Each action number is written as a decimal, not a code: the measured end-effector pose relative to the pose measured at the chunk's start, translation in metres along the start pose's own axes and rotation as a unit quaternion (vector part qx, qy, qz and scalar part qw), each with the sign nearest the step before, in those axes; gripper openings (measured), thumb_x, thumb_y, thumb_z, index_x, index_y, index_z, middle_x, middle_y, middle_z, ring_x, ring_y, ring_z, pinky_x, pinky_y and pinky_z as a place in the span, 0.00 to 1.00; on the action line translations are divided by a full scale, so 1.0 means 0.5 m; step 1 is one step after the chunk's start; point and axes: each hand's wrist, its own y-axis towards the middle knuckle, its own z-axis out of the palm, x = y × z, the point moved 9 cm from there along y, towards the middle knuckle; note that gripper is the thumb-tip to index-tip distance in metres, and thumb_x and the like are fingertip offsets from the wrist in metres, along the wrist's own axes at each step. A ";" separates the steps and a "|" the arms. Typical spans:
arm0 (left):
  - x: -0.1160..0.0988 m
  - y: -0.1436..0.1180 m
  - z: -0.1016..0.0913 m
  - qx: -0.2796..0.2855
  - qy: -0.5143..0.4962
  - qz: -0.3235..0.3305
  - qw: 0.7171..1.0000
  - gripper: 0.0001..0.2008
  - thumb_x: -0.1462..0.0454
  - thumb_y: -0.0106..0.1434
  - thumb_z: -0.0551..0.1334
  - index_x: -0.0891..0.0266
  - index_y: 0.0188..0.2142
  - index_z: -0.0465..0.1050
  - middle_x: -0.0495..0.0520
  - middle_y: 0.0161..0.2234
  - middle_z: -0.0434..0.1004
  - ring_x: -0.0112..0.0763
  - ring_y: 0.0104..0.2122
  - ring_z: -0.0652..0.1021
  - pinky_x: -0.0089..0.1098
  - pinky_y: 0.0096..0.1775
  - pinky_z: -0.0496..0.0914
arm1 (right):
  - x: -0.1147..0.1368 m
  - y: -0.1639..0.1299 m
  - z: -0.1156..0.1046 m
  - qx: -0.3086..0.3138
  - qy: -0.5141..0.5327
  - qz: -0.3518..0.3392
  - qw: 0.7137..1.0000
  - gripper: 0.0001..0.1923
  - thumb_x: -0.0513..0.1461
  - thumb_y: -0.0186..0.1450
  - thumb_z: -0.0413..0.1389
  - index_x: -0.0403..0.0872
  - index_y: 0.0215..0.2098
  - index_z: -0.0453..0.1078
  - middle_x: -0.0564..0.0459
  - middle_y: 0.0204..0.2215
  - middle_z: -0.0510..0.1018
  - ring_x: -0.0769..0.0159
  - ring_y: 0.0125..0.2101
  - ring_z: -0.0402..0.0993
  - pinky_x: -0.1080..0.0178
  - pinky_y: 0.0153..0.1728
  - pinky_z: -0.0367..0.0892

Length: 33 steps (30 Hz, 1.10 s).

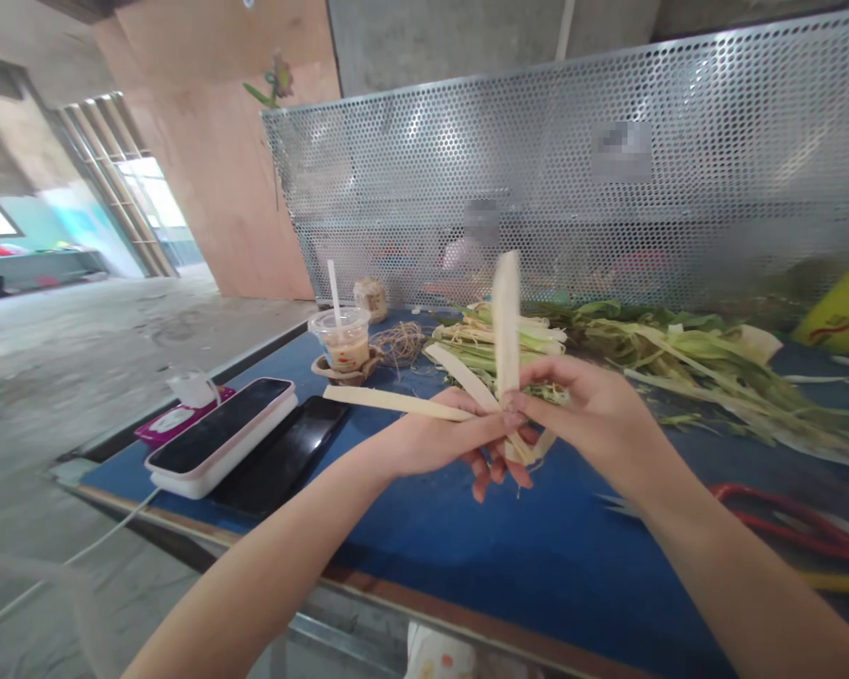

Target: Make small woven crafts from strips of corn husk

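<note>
The left hand (439, 438) and the right hand (587, 410) are meeting above the blue table (538, 556), both pinching closed on the crossing point of the pale leaf strips (506, 325). The strips are flat, stiff and ribbon-shaped, fanning left, upward and diagonally from between the fingertips (513, 401). Beyond, green husks (679, 354) are lying in a loose pile; a lidded plastic cup (343, 339) is standing near twine (400, 341), before a perforated metal screen (608, 189).
</note>
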 end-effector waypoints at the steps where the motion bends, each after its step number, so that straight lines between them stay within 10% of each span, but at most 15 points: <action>1: -0.001 0.000 -0.003 -0.004 -0.003 0.002 1.000 0.13 0.59 0.56 0.60 0.71 0.28 0.72 0.56 0.21 0.76 0.23 0.17 0.72 0.22 0.16 0.67 | 0.007 -0.003 -0.008 -0.026 -0.011 -0.016 0.999 0.09 0.44 0.55 0.57 0.46 0.29 0.69 0.54 0.26 0.75 0.68 0.23 0.72 0.65 0.23 0.69; 6: 0.004 0.000 -0.013 0.003 -0.030 -0.004 1.000 0.14 0.61 0.59 0.58 0.72 0.25 0.73 0.57 0.23 0.76 0.24 0.19 0.73 0.23 0.17 0.68 | 0.083 -0.030 -0.038 -0.153 -0.182 -0.182 0.954 0.02 0.39 0.55 0.58 0.49 0.27 0.70 0.53 0.29 0.76 0.59 0.38 0.71 0.56 0.39 0.65; 11: 0.016 -0.001 -0.005 0.040 -0.056 -0.056 0.996 0.11 0.62 0.55 0.62 0.71 0.24 0.73 0.57 0.22 0.76 0.24 0.19 0.73 0.20 0.14 0.66 | 0.138 -0.050 0.004 -0.064 -0.260 -0.345 0.900 0.06 0.36 0.60 0.54 0.52 0.28 0.72 0.57 0.27 0.78 0.64 0.36 0.70 0.52 0.47 0.58; 21: -0.008 -0.010 -0.007 0.047 -0.016 0.007 0.999 0.12 0.60 0.50 0.66 0.70 0.25 0.72 0.50 0.21 0.69 0.19 0.18 0.67 0.19 0.12 0.59 | 0.114 -0.057 0.035 0.075 -0.314 -0.387 0.864 0.18 0.31 0.61 0.48 0.53 0.45 0.70 0.52 0.40 0.74 0.58 0.44 0.60 0.48 0.47 0.55; 33: -0.014 -0.007 -0.014 -0.021 -0.015 0.033 0.999 0.17 0.57 0.41 0.69 0.66 0.25 0.67 0.45 0.21 0.62 0.17 0.19 0.64 0.21 0.17 0.57 | 0.115 -0.060 0.033 0.072 -0.333 -0.410 0.846 0.22 0.30 0.60 0.47 0.57 0.47 0.68 0.50 0.41 0.71 0.58 0.43 0.60 0.51 0.42 0.58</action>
